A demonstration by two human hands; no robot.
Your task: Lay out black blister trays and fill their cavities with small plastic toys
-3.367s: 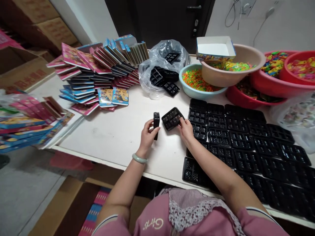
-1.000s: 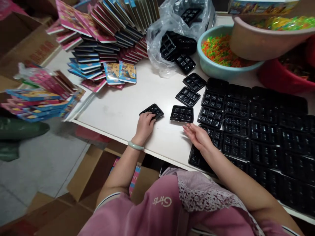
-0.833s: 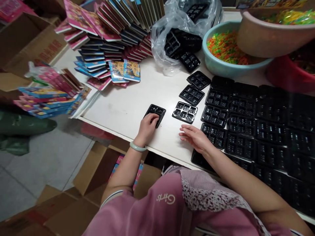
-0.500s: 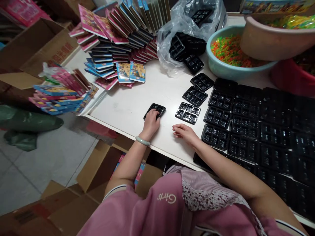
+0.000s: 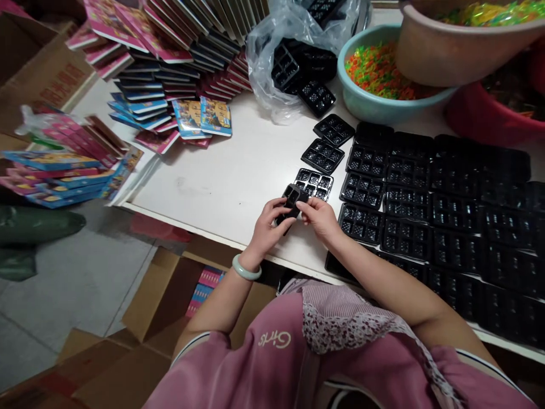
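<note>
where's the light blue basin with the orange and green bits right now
In the head view the light blue basin sits at the table's far side, upper right of centre, between the clear plastic bag and the tan basin overlapping its rim.

Between the fingers point(image 5: 276, 218) a glossy black tray stack point(image 5: 290, 203) is showing. Just beyond it, black trays point(image 5: 404, 193) with dimpled cells are covering a white table point(image 5: 238, 176). Further off, a teal bowl point(image 5: 361, 105) is holding neon orange and green bits, and pink and blue booklets point(image 5: 170, 68) are fanning out. A pale green bangle point(image 5: 246, 269) is circling the wrist, above a pink shirt point(image 5: 238, 363).
</note>
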